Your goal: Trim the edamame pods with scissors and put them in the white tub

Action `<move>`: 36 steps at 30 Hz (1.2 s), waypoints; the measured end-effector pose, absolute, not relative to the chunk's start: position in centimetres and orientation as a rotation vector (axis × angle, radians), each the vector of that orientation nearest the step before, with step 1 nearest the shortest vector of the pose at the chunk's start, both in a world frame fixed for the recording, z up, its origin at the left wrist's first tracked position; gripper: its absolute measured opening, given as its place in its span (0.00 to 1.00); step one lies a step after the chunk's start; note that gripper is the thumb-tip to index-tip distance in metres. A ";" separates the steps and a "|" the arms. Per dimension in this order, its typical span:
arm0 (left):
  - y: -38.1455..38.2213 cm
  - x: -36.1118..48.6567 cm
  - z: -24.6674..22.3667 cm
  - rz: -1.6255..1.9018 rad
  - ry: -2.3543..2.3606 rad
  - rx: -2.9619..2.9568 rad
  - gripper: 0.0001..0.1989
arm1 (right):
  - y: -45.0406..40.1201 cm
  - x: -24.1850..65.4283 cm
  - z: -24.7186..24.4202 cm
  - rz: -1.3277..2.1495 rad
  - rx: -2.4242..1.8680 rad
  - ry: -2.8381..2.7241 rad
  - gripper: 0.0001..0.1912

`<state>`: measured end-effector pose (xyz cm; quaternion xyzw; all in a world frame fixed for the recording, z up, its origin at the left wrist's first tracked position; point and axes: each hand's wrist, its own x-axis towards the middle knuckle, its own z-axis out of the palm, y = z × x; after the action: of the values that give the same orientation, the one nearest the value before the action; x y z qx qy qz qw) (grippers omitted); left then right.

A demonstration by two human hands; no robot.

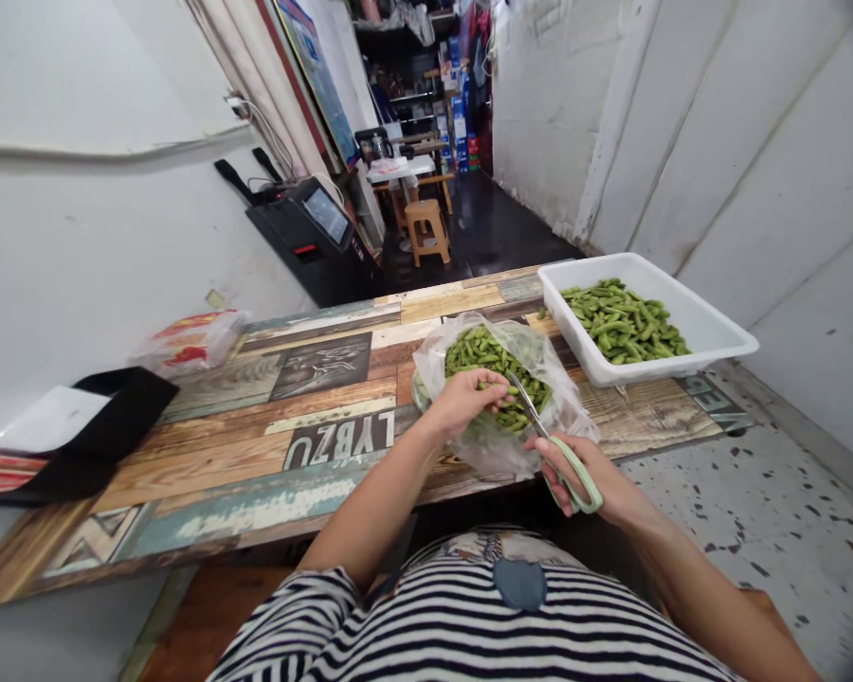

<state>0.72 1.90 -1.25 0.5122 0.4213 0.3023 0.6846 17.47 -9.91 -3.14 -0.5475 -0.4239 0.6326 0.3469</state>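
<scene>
A clear plastic bag (437, 350) full of green edamame pods (476, 349) lies spread on the table in front of me. Over the pods, my left hand (465, 403) pinches one edamame pod (513, 389) between thumb and fingers. My right hand (589, 464) grips scissors with pale green handles (575, 478), fingers through the loops. The metal blades (527, 403) point up and left, their tips beside the pinched pod. Whether the blades touch it I cannot tell. To the right stands a white plastic tub (711, 327) holding a heap of pods (618, 322).
The patchwork-print wooden table (341, 379) runs to the left, with a plastic packet (191, 341) and a black holder (138, 407) against the wall. Beyond its far edge stand a black touchscreen machine (313, 227) and a brown stool (426, 232).
</scene>
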 end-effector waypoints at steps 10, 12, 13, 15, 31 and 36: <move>2.5 0.2 -1.5 0.644 1.255 1.777 0.05 | -10.2 18.5 -4.1 1.735 -1.319 -1.082 0.27; 2.3 1.2 -1.9 0.468 1.300 2.126 0.07 | -10.2 18.3 -4.0 1.727 -1.324 -1.067 0.27; 2.2 1.8 -2.0 0.358 1.333 2.254 0.08 | -10.2 18.3 -3.9 1.726 -1.327 -1.062 0.26; 2.1 2.7 -2.1 0.157 1.404 2.428 0.08 | -10.3 18.3 -3.7 1.728 -1.339 -1.059 0.26; 2.3 -0.3 0.0 0.472 1.222 1.843 0.12 | -10.1 18.7 -4.5 1.702 -1.421 -1.225 0.24; 1.9 -0.1 -0.2 0.424 1.197 1.787 0.09 | -9.9 18.2 -4.2 1.656 -1.414 -1.266 0.24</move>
<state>-0.09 1.94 -0.16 0.7250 0.4856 0.1721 0.4571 18.19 -9.90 -4.17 -0.5343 -0.4785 0.6259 0.3064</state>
